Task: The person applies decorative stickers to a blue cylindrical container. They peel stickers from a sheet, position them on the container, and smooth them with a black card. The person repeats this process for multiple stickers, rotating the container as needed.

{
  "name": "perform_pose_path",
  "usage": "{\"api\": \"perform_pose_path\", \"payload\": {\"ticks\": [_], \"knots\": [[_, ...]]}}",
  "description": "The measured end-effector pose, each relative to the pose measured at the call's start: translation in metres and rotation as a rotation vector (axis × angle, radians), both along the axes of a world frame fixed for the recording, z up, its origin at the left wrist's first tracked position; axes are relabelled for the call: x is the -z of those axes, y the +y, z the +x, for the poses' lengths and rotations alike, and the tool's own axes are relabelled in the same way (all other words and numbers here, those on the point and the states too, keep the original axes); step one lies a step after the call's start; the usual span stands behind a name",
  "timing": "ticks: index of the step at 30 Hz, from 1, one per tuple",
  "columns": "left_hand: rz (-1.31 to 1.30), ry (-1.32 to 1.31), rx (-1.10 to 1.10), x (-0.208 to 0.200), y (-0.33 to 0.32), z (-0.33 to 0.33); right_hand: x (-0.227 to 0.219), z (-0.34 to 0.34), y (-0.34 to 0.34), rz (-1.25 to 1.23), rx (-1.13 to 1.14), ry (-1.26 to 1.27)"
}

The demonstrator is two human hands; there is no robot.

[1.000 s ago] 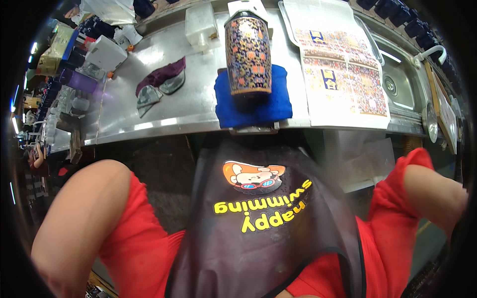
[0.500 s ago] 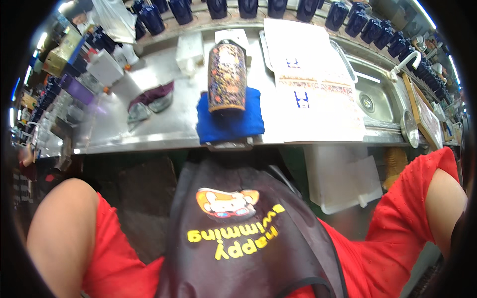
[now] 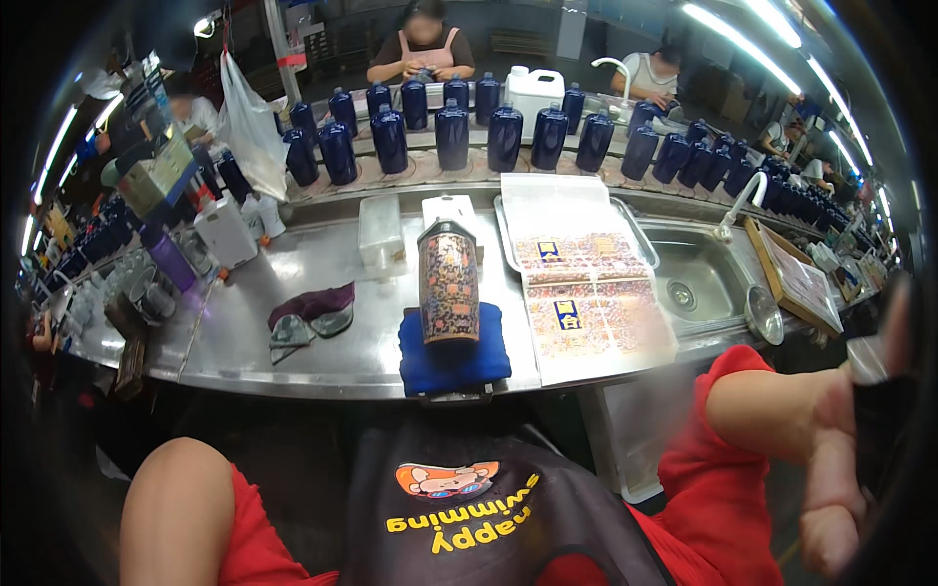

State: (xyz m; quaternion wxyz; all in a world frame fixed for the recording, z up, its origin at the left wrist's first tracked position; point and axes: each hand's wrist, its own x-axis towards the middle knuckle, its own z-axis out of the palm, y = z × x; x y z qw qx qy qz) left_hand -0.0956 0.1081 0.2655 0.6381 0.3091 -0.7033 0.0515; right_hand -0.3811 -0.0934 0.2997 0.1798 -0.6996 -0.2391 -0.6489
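Observation:
My right hand [image 3: 835, 469] is at the right rim, beside my right knee, blurred. A pale, shiny thing [image 3: 868, 359] shows by its fingers; I cannot make out its kind or whether it is held. My left hand is out of view. Ahead of me a bottle [image 3: 450, 288], dark with a dense orange and gold pattern, rests tilted on a folded blue cloth [image 3: 454, 371] at the bench edge. No hand touches it. To its right, white sheets with printed patterns [image 3: 596, 322] lie partly over a metal tray [image 3: 637, 234].
A sink [image 3: 699, 283] with a white tap [image 3: 747, 205] and a metal bowl [image 3: 763, 314] is at right. Purple and grey cloths [image 3: 313, 317] lie left of the bottle. Dark blue bottles [image 3: 452, 137] line the far ledge. Beyond it a person [image 3: 422, 49] works.
My view has tilted up, bringing the far ledge and other people into sight. My right hand has come in at the right rim. The patterned bottle still rests on the blue cloth.

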Motion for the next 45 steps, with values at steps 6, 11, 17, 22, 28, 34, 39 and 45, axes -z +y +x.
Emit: {"api": "perform_pose_path", "payload": {"ticks": [6, 11, 17, 22, 28, 34, 39, 45], "knots": [[0.012, 0.044, 0.034, 0.003, -0.009, 0.023, 0.008, -0.012, -0.004, 0.023, 0.045, -0.006], [-0.017, 0.08, 0.051, 0.015, -0.017, 0.039, -0.004, -0.006, 0.013, -0.012, 0.047, -0.004], [-0.046, 0.145, 0.073, 0.033, -0.024, 0.064, -0.017, 0.016, 0.029, -0.024, 0.074, 0.033], [-0.073, 0.153, 0.116, 0.036, -0.032, 0.081, -0.019, 0.025, 0.03, -0.046, 0.118, 0.034], [-0.066, 0.176, 0.118, 0.042, -0.034, 0.094, -0.017, 0.042, 0.029, -0.02, 0.135, 0.035], [-0.059, 0.196, 0.102, 0.039, -0.029, 0.1, -0.025, 0.044, 0.031, 0.015, 0.163, 0.052], [-0.078, 0.176, 0.099, 0.035, -0.024, 0.1, -0.033, 0.032, 0.04, 0.003, 0.187, 0.061], [-0.075, 0.097, 0.057, 0.026, -0.013, 0.088, -0.035, 0.013, 0.041, -0.02, 0.172, 0.053]]}}
